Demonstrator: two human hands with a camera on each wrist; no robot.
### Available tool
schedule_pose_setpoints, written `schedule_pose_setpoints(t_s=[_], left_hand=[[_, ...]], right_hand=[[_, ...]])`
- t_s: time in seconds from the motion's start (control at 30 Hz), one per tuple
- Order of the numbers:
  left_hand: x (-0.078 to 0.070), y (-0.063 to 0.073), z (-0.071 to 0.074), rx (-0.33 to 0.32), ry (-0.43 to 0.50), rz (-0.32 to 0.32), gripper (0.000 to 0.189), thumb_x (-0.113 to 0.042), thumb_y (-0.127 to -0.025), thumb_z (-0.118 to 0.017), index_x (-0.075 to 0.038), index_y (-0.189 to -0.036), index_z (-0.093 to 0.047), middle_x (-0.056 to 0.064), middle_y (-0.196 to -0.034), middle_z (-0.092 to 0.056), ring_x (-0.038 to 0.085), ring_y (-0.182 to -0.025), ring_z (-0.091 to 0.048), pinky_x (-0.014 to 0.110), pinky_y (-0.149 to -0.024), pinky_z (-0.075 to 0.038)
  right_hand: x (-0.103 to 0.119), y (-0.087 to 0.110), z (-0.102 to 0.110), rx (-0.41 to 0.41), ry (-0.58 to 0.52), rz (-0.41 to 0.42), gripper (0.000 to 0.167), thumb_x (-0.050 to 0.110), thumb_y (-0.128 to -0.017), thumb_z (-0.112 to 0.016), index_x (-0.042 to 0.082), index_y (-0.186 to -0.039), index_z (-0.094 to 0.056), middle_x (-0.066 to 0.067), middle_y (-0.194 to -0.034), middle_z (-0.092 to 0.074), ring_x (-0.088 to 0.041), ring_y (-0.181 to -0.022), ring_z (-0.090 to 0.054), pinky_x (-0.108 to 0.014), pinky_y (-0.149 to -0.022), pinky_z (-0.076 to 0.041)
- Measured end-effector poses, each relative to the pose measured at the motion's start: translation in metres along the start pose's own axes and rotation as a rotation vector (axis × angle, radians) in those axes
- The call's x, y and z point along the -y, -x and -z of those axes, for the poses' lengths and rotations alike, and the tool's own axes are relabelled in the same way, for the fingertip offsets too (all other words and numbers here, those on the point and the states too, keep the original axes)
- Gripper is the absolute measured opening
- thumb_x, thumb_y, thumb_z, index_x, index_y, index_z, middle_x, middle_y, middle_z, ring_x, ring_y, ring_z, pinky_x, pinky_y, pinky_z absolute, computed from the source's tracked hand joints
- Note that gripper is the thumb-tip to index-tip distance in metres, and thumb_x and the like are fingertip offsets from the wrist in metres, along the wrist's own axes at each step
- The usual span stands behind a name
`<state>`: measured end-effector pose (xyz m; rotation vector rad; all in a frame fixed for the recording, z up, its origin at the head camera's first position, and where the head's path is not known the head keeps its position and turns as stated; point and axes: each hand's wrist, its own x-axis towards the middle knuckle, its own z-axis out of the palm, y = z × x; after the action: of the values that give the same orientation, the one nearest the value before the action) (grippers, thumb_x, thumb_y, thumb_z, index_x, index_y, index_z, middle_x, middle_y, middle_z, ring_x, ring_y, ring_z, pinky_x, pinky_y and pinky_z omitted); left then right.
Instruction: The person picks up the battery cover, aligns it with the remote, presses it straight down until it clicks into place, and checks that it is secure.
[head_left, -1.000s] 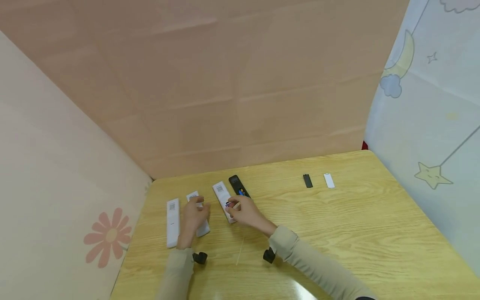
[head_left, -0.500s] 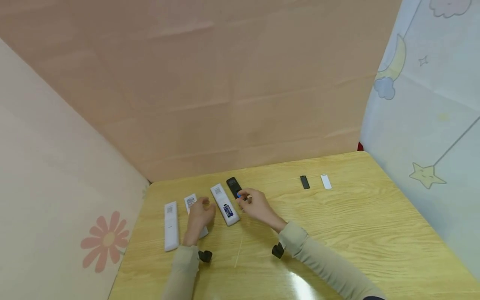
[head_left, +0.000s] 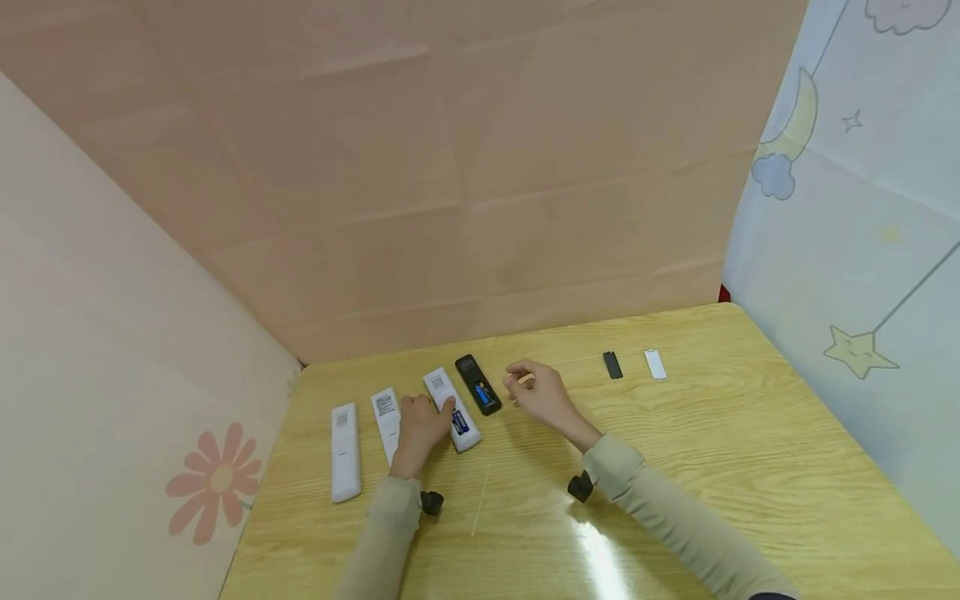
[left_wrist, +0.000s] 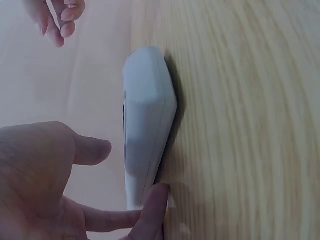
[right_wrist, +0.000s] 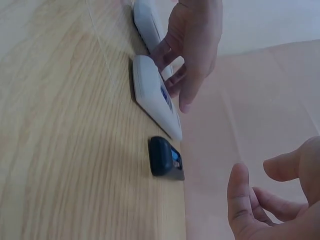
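My left hand (head_left: 422, 429) is at the left side of a white remote control (head_left: 468, 438), which lies back up with its battery compartment uncovered and a dark blue battery (head_left: 460, 422) inside. In the left wrist view, the fingers reach the side of the white remote (left_wrist: 145, 105), while the thumb stands apart from it. My right hand (head_left: 543, 396) hovers with loosely bent fingers and nothing in them, to the right of a black remote control (head_left: 469, 371). A blue battery (head_left: 483, 393) shows in the black remote's uncovered compartment.
Another white remote (head_left: 385, 408) lies partly under my left hand, and one more white remote (head_left: 345, 458) is at the far left. A black battery cover (head_left: 612, 365) and a white battery cover (head_left: 656, 364) lie at the back right. A thin stick-like strip (head_left: 481, 504) is in front.
My right hand has moved from the white remote to the black one, then off it to the right. My left hand has shifted right to the white remote with the dark blue battery.
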<state>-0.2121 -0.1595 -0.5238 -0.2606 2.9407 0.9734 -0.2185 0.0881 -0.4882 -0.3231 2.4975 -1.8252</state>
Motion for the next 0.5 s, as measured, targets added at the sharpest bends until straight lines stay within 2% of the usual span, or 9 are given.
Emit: schedule_pose_setpoints(t_s=[0.13,0.27,0.37,0.5], left_hand=[[-0.005,-0.001,-0.001,-0.006,-0.001,0.008,0.054,-0.043,-0.104,-0.064,0.011,-0.107,-0.067,0.037,-0.132,-0.053,0.041,-0.107,-0.058,0.054,-0.090,-0.056],[-0.012,-0.004,0.000,-0.002,-0.015,0.037,0.059,-0.043,-0.104,-0.064,0.015,-0.114,-0.066,0.038,-0.131,-0.051,0.041,-0.101,-0.058,0.055,-0.087,-0.057],[-0.015,-0.006,-0.001,-0.011,-0.030,0.052,0.061,-0.043,-0.103,-0.065,0.017,-0.117,-0.065,0.038,-0.130,-0.051,0.041,-0.099,-0.059,0.056,-0.087,-0.057],[-0.017,-0.008,-0.003,-0.031,-0.044,0.078,0.056,-0.042,-0.103,-0.066,0.014,-0.112,-0.068,0.037,-0.129,-0.052,0.039,-0.093,-0.060,0.052,-0.081,-0.058]], right_hand=[[-0.004,-0.002,0.012,-0.012,0.011,-0.014,0.031,0.014,-0.107,-0.065,-0.004,-0.132,-0.068,-0.018,-0.114,-0.070,-0.044,-0.088,-0.076,-0.048,-0.071,-0.065],[-0.005,-0.007,0.026,-0.023,0.009,-0.015,0.033,0.017,-0.109,-0.063,-0.003,-0.135,-0.066,-0.020,-0.116,-0.068,-0.048,-0.093,-0.075,-0.049,-0.076,-0.066],[-0.006,-0.009,0.037,-0.039,0.009,-0.005,0.034,0.018,-0.110,-0.061,-0.004,-0.136,-0.065,-0.022,-0.117,-0.068,-0.050,-0.094,-0.074,-0.058,-0.082,-0.064],[-0.007,-0.011,0.048,-0.056,0.030,0.005,0.034,0.019,-0.110,-0.061,-0.004,-0.136,-0.065,-0.023,-0.118,-0.068,-0.048,-0.093,-0.075,-0.060,-0.083,-0.063]])
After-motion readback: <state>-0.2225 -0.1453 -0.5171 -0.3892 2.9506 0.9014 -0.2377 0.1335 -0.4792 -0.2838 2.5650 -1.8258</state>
